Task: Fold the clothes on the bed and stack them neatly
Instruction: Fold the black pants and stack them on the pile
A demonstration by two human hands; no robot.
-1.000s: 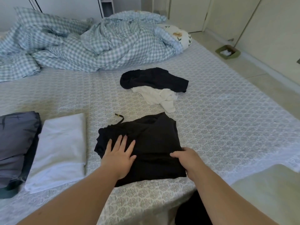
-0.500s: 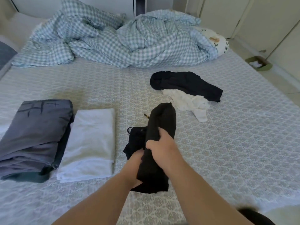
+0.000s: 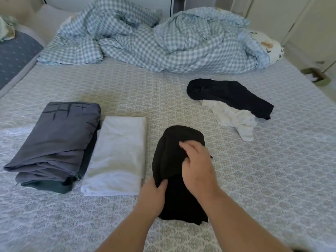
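A black garment (image 3: pixel 172 153), folded into a narrow bundle, lies on the patterned bed sheet (image 3: pixel 263 179) in front of me. My left hand (image 3: pixel 153 197) grips its near left edge. My right hand (image 3: pixel 197 163) lies on top of it, fingers pinching the fabric. To its left sits a folded white garment (image 3: pixel 118 153), and beside that a folded grey stack (image 3: pixel 54 142) with a dark item underneath. Further right, an unfolded black garment (image 3: pixel 231 95) lies over a crumpled white one (image 3: pixel 234 119).
A rumpled blue checked duvet (image 3: pixel 154 42) fills the head of the bed, with a floral pillow (image 3: pixel 269 46) at its right end. The bed's right edge drops to a tiled floor with a green object (image 3: pixel 318 77). Cupboard doors stand behind.
The black garment, spread flat a second ago, has been folded over into a narrow bundle. The view has shifted left, showing more of the folded stacks.
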